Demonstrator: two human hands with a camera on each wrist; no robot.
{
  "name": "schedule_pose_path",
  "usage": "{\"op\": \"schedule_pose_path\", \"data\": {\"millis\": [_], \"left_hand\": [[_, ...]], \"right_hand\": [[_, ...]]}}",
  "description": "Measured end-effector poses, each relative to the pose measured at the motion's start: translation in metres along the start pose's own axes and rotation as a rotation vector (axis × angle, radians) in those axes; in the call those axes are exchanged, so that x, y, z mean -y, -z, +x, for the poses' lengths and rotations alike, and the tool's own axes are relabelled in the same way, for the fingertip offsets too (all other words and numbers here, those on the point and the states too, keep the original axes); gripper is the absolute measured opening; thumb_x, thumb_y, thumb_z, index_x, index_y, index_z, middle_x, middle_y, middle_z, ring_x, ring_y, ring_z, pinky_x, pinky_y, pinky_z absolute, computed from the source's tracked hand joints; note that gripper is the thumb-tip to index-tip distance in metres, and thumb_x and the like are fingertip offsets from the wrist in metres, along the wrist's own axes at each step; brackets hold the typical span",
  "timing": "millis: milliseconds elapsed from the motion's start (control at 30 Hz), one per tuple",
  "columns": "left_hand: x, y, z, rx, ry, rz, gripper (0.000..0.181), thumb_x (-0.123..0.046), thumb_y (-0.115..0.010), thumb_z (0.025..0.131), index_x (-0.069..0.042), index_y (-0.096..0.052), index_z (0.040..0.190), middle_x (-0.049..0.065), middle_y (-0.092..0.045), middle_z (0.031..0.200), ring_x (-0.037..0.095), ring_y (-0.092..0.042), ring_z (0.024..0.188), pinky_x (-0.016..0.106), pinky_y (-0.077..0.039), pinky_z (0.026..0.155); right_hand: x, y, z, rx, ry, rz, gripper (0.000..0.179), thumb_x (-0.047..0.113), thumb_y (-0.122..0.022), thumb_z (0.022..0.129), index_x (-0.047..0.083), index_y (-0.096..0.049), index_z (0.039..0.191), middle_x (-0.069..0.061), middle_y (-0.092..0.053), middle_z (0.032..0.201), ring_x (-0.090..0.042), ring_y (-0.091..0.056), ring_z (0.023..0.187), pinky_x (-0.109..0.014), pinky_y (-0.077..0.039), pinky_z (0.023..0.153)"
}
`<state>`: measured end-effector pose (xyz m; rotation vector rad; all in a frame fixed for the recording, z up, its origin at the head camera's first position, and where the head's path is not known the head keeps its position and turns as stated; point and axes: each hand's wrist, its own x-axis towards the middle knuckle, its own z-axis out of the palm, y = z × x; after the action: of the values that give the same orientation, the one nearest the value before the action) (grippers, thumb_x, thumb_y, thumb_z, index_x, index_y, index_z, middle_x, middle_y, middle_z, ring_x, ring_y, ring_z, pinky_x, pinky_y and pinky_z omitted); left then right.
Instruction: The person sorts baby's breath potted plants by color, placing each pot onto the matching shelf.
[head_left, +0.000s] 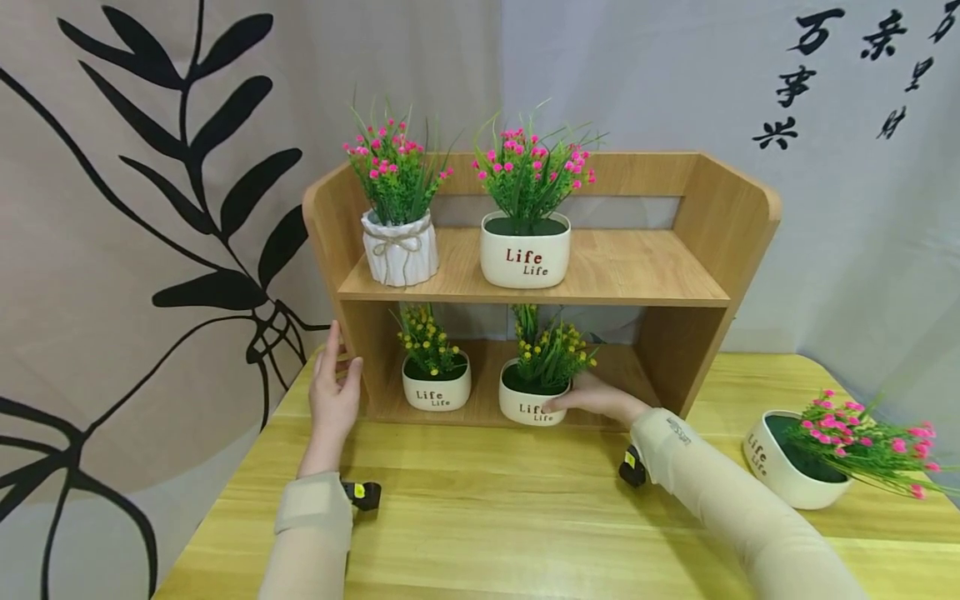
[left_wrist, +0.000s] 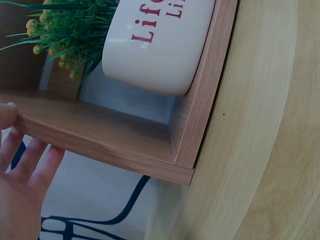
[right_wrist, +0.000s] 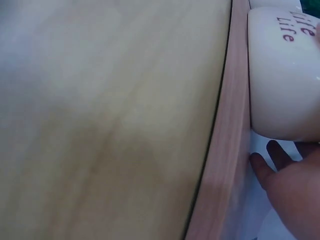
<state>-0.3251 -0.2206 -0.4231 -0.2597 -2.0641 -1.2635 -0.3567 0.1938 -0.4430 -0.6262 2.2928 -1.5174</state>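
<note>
My right hand (head_left: pixel 596 395) holds a white "Life" flowerpot (head_left: pixel 525 407) with yellow flowers by its right side. Its thumb lies across the front, and other fingers (right_wrist: pixel 280 157) show beside the pot in the right wrist view. This pot sits at the front edge of the lower board of a two-tier wooden shelf (head_left: pixel 652 267). At the shelf's left side panel, my left hand (head_left: pixel 335 396) rests with fingers extended along the outer face and the thumb by the front edge. A second yellow-flowered pot (head_left: pixel 437 392) stands left on the lower board.
On the upper board stand a white pot tied with twine (head_left: pixel 400 250) and a white "Life" pot (head_left: pixel 525 254), both pink-flowered. Another pink-flowered pot (head_left: pixel 795 462) lies tilted on the wooden table (head_left: pixel 480 517), at the right. A printed curtain (head_left: pixel 615 75) hangs behind.
</note>
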Motion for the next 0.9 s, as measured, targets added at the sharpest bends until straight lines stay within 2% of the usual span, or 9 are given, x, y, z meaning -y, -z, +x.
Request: {"op": "schedule_pose_path", "data": {"millis": [233,500,633,733,900], "left_hand": [[0.0,-0.001,-0.001,-0.006,-0.012,0.0,0.066,-0.002,-0.055,0.097,-0.023,-0.029,0.154,0.025,-0.048,0.126,0.037,-0.056,0.097,0.011,-0.041,0.072],[0.001,0.0,0.001,0.0,0.011,0.0,0.068,-0.002,-0.055,0.097,-0.027,-0.028,0.154,0.024,-0.048,0.127,0.032,-0.056,0.098,0.011,-0.042,0.073],[0.0,0.002,0.002,-0.001,0.021,0.001,0.068,-0.002,-0.054,0.097,-0.029,-0.028,0.154,0.024,-0.048,0.127,0.033,-0.056,0.099,0.009,-0.04,0.073],[-0.001,0.003,0.001,0.0,0.023,0.005,0.068,-0.002,-0.054,0.098,-0.03,-0.027,0.154,0.023,-0.048,0.127,0.035,-0.056,0.1,0.01,-0.04,0.073],[0.0,0.0,0.0,0.004,0.019,0.02,0.067,-0.003,-0.054,0.098,-0.027,-0.027,0.154,0.023,-0.048,0.128,0.037,-0.057,0.101,0.019,-0.043,0.075]], "right_hand": [[0.0,0.003,0.002,0.011,-0.001,0.0,0.078,0.021,-0.076,0.083,0.012,-0.035,0.149,-0.01,-0.048,0.142,-0.027,-0.042,0.131,-0.047,-0.028,0.11],[0.002,0.006,0.006,-0.005,-0.005,-0.049,0.08,0.024,-0.076,0.083,0.007,-0.035,0.149,-0.013,-0.045,0.145,-0.031,-0.039,0.133,-0.048,-0.029,0.109],[0.002,0.008,0.011,0.005,-0.006,-0.079,0.084,0.025,-0.076,0.083,0.01,-0.03,0.152,-0.011,-0.039,0.149,-0.03,-0.035,0.136,-0.048,-0.027,0.111],[0.001,0.011,0.014,0.018,-0.008,-0.084,0.085,0.026,-0.076,0.082,0.011,-0.03,0.152,-0.01,-0.039,0.15,-0.029,-0.034,0.137,-0.047,-0.026,0.111],[0.002,0.014,0.013,0.032,-0.036,-0.083,0.08,0.025,-0.077,0.082,0.012,-0.036,0.149,-0.008,-0.046,0.145,-0.027,-0.038,0.134,-0.046,-0.027,0.111]]}}
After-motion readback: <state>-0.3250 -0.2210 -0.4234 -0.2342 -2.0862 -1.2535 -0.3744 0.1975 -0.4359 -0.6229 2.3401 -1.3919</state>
